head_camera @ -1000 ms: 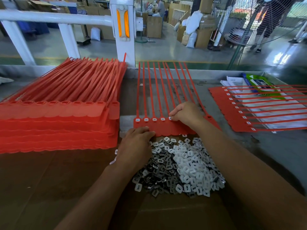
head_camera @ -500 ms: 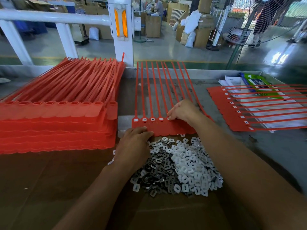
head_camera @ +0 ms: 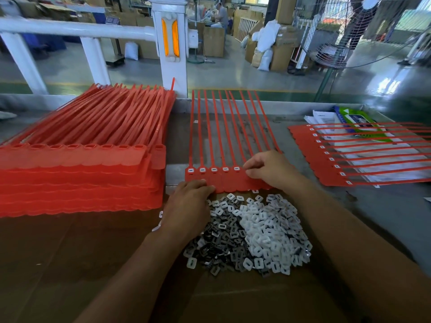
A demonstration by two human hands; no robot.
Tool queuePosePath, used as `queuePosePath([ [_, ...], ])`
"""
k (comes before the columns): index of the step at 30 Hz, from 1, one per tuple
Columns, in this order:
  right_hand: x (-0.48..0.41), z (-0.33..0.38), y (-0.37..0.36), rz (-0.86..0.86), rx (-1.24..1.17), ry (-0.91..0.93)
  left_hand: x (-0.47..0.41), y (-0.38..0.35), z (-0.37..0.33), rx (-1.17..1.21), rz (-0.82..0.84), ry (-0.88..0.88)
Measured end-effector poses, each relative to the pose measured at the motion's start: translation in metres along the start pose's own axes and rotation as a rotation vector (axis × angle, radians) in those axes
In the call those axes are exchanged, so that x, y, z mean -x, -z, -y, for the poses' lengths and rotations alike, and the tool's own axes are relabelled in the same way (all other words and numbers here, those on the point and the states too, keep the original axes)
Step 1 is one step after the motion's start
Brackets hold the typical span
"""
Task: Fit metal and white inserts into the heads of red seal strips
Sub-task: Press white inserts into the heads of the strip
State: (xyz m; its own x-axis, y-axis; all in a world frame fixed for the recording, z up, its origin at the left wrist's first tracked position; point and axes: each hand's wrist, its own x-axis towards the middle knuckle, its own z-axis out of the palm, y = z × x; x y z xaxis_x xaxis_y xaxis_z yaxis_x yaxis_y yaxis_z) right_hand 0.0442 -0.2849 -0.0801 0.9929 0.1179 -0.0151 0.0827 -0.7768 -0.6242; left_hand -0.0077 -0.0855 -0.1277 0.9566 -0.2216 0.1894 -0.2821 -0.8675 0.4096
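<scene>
A sheet of red seal strips [head_camera: 233, 183] lies mid-table with its tails pointing away from me. Five heads on its left carry fitted white inserts [head_camera: 213, 169]. My right hand [head_camera: 268, 169] is at the sixth head, thumb and fingertips pinched together on something small that the fingers hide. My left hand [head_camera: 186, 206] rests knuckles-up at the sheet's near edge and on the left side of the loose pile. Its fingers curl down and its fingertips are hidden. The pile holds white inserts [head_camera: 268, 234] on the right and dark metal inserts [head_camera: 217, 243] on the left.
A thick stack of red strip sheets [head_camera: 81, 178] fills the left of the table. Another sheet with inserts [head_camera: 326, 164] lies at the right over papers and a green packet [head_camera: 354, 120]. Brown cardboard [head_camera: 70, 264] covers the near surface. A white railing post [head_camera: 171, 43] stands behind.
My right hand has shifted a little to the right, uncovering the fifth fitted insert, and now sits at the sixth head. My left hand has stayed where it was.
</scene>
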Motion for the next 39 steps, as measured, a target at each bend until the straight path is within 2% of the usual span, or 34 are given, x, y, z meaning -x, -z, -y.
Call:
queuePosePath([
  [11,0.034,-0.013,0.013,0.172,0.166,0.04,-0.001,0.0,-0.001,-0.005,0.011,0.01],
  [22,0.037,-0.014,0.008,0.178,0.213,0.13,-0.001,-0.001,0.0,0.019,0.01,0.019],
  [33,0.036,-0.011,0.014,0.151,0.006,-0.021,-0.001,-0.002,0.001,0.019,0.004,0.015],
  [39,0.028,-0.01,0.011,0.085,-0.026,-0.01,-0.001,0.0,0.0,0.028,0.015,0.022],
])
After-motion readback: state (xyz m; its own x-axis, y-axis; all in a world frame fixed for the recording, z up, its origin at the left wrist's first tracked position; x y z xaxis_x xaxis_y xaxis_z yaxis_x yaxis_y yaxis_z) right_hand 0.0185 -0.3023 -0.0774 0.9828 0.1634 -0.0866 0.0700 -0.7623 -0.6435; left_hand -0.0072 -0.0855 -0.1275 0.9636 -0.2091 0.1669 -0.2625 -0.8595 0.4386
